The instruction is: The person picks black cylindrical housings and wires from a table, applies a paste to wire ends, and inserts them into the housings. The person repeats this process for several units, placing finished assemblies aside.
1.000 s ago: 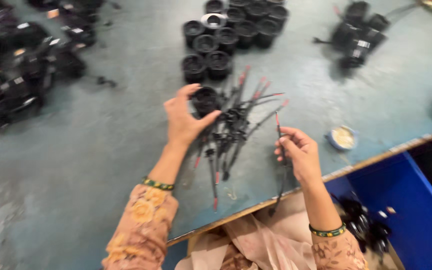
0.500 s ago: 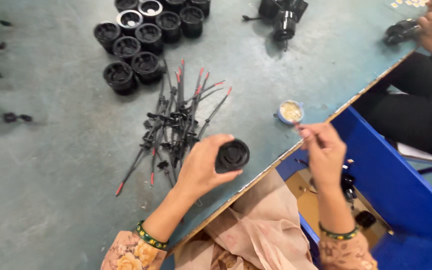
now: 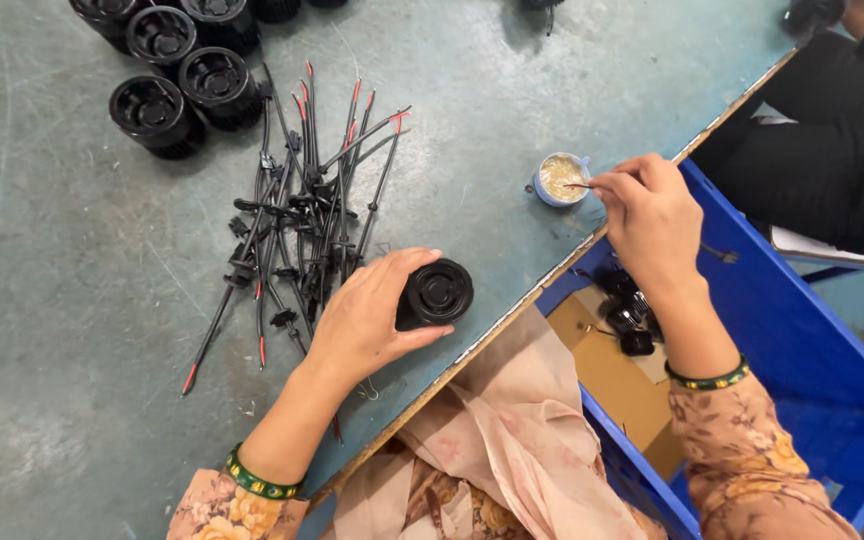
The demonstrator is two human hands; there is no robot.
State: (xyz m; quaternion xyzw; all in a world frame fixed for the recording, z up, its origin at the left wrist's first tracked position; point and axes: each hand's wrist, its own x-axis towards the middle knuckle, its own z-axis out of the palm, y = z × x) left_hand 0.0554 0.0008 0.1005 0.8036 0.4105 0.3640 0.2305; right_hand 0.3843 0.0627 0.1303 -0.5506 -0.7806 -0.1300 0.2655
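My left hand (image 3: pixel 367 320) is curled around a round black cap (image 3: pixel 438 292) resting on the worktop (image 3: pixel 72 300) near its edge. My right hand (image 3: pixel 652 215) pinches a thin stick (image 3: pixel 578 185), its tip dipped into a small cup of paste (image 3: pixel 560 178)

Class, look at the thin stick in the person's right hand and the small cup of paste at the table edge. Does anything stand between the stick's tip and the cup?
Nothing visible does. The right hand holds the thin stick with its tip already over the small cup of pale paste. The left hand, gripping the black round part, sits apart, nearer the person.
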